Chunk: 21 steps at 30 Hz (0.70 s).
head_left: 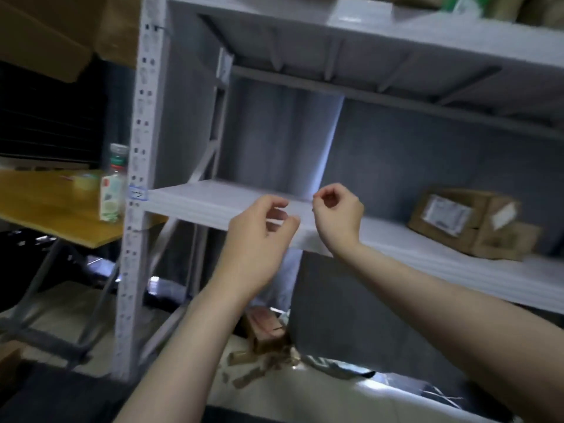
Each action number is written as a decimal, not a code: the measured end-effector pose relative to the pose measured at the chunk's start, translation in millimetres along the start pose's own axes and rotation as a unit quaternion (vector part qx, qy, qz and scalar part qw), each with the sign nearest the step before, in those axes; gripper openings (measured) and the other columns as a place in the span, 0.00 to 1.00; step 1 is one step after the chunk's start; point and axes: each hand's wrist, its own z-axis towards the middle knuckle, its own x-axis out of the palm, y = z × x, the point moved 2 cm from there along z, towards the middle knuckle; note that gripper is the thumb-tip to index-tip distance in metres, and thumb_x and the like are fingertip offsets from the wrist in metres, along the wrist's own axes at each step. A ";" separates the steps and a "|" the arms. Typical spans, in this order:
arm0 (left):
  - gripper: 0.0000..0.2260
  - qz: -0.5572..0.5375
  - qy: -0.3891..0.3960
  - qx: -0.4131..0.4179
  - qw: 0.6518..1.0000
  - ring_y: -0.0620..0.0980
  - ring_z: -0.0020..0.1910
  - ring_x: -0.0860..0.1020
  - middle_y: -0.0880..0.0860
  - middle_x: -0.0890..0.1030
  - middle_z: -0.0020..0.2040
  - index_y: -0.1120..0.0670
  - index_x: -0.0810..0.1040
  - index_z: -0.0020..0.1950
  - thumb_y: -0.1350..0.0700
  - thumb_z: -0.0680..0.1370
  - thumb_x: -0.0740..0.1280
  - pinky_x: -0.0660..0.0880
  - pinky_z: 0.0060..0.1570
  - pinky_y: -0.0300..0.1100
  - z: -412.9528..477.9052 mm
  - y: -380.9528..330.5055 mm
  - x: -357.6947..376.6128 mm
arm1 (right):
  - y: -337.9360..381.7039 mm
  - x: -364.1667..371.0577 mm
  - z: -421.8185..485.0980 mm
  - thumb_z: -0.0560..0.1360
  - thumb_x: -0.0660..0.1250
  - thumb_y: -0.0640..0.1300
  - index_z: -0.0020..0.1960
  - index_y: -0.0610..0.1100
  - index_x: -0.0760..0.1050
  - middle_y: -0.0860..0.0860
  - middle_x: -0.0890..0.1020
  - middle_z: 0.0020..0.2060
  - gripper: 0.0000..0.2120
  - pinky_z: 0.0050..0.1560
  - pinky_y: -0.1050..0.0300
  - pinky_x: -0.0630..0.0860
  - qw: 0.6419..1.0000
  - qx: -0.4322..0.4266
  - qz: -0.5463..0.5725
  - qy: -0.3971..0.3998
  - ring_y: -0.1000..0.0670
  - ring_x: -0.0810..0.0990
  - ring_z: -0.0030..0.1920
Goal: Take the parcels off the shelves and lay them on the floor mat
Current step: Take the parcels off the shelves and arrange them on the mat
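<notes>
A white metal rack fills the view, with its middle shelf (195, 198) at hand height. A brown cardboard parcel (470, 222) with white labels lies on that shelf at the far right. My left hand (259, 236) is raised in front of the shelf edge, fingers loosely curled, holding nothing. My right hand (337, 213) hovers beside it, fingers curled in, also holding nothing. Both hands are well left of the parcel. More packages (494, 7) show on the top shelf at the upper right edge, blurred.
A yellow folding table (55, 206) stands left of the rack with a bottle (117, 161) and a carton (110, 198) on it. Cardboard boxes (55, 35) hang in the upper left. A small brown box (264, 326) and cardboard scraps lie on the floor under the shelf.
</notes>
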 end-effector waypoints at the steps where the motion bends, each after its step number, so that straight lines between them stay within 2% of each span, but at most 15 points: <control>1: 0.09 -0.019 -0.001 0.007 1.000 0.34 0.44 0.78 0.44 0.82 0.47 0.50 0.80 0.56 0.54 0.77 0.70 0.70 0.42 0.24 -4.8 -3.4 9.3 | -6.8 -16.8 11.1 0.71 0.67 0.36 0.40 0.45 0.77 0.48 0.82 0.38 0.06 0.48 0.52 0.77 0.999 -0.020 -0.025 -0.015 0.49 0.81 0.41; 4: 0.07 -0.036 0.009 -0.012 0.999 0.34 0.43 0.79 0.42 0.82 0.45 0.49 0.80 0.54 0.54 0.76 0.70 0.70 0.41 0.23 -6.4 -3.1 36.2 | -38.8 -61.9 44.0 0.69 0.70 0.39 0.43 0.48 0.75 0.51 0.77 0.46 0.06 0.49 0.57 0.71 0.991 -0.040 -0.119 -0.051 0.48 0.78 0.50; 7: 0.07 -0.021 0.019 -0.035 0.999 0.38 0.45 0.79 0.44 0.82 0.47 0.51 0.81 0.55 0.54 0.77 0.70 0.70 0.42 0.24 13.2 -3.4 68.3 | -83.4 -104.5 72.7 0.69 0.72 0.44 0.50 0.48 0.74 0.48 0.75 0.55 0.11 0.57 0.54 0.69 0.975 0.018 -0.202 -0.090 0.44 0.74 0.59; 9: 0.09 0.006 0.044 -0.021 0.999 0.40 0.47 0.79 0.43 0.82 0.48 0.51 0.80 0.56 0.52 0.77 0.70 0.69 0.44 0.28 28.3 -9.7 93.3 | -107.9 -132.4 89.0 0.68 0.73 0.46 0.54 0.47 0.74 0.46 0.74 0.59 0.16 0.62 0.52 0.68 0.961 0.043 -0.245 -0.121 0.43 0.71 0.62; 12: 0.12 0.036 0.093 0.017 0.995 0.40 0.52 0.78 0.43 0.81 0.52 0.49 0.79 0.59 0.48 0.77 0.69 0.68 0.48 0.30 44.8 -20.2 129.4 | -132.9 -173.2 114.8 0.66 0.75 0.48 0.59 0.46 0.73 0.45 0.73 0.62 0.23 0.64 0.50 0.65 0.930 0.064 -0.316 -0.176 0.41 0.68 0.64; 14: 0.14 0.044 0.121 0.028 0.991 0.40 0.57 0.77 0.42 0.81 0.55 0.48 0.79 0.60 0.46 0.77 0.68 0.69 0.53 0.35 51.3 -22.6 148.6 | -146.9 -198.0 131.4 0.64 0.77 0.51 0.63 0.45 0.70 0.44 0.71 0.66 0.31 0.66 0.48 0.64 0.911 0.088 -0.350 -0.200 0.41 0.67 0.66; 18: 0.18 0.063 0.166 0.022 0.984 0.42 0.59 0.76 0.42 0.79 0.61 0.48 0.77 0.64 0.43 0.77 0.67 0.68 0.58 0.40 60.8 -10.0 173.3 | -178.8 -238.1 155.9 0.59 0.82 0.58 0.76 0.45 0.57 0.42 0.61 0.75 0.54 0.74 0.44 0.61 0.906 0.188 -0.318 -0.208 0.39 0.60 0.75; 21: 0.22 0.111 0.204 -0.006 0.973 0.45 0.60 0.75 0.47 0.77 0.66 0.49 0.74 0.68 0.42 0.77 0.65 0.66 0.58 0.40 67.0 12.2 180.1 | -207.0 -255.7 167.1 0.59 0.83 0.59 0.80 0.46 0.45 0.40 0.59 0.77 0.64 0.75 0.40 0.58 0.917 0.280 -0.220 -0.177 0.38 0.58 0.77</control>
